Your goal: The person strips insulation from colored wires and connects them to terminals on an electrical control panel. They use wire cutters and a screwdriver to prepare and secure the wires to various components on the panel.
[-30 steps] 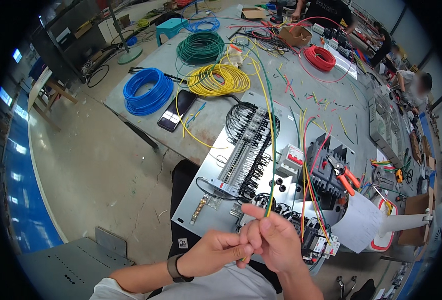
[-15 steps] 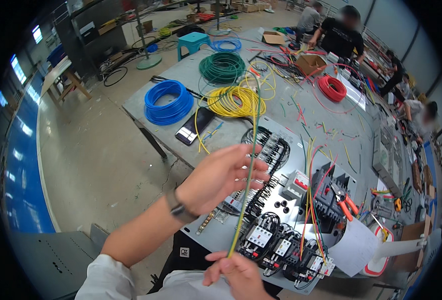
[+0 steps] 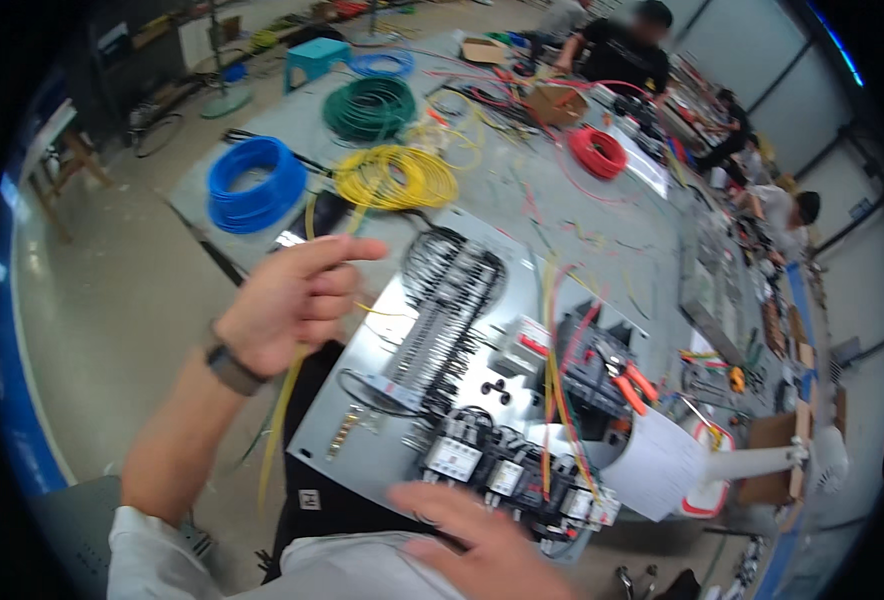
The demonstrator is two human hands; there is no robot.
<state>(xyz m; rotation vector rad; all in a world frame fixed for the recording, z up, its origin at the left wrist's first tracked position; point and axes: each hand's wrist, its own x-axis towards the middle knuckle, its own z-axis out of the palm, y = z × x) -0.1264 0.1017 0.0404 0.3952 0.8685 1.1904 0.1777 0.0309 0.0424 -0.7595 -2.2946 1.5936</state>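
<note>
My left hand (image 3: 297,305) is raised left of the mounting plate (image 3: 314,443), fingers curled and index finger stretched out to the right. A yellow wire (image 3: 284,410) hangs below it, blurred, and seems to run through the closed fingers; a thin green strand hangs beside it. Low at the front, my right hand (image 3: 487,545) is smeared by motion, its fingers stretched out and nothing seen in them. It is nearest the contactors (image 3: 454,458) on the plate. Terminal strips with black wires (image 3: 442,310) and a large black breaker (image 3: 587,365) are also mounted there.
Coils of blue (image 3: 252,190), green (image 3: 370,108), yellow (image 3: 397,178) and red wire (image 3: 597,153) lie on the table. Orange-handled pliers (image 3: 629,385) rest on the breaker. A paper sheet (image 3: 655,470) and a white fan (image 3: 752,462) are at right. Other people work at the far side.
My left hand has moved left and closed, with the yellow and green strands now hanging below it. My right hand has let go of the wire end. The whole view has shifted.
</note>
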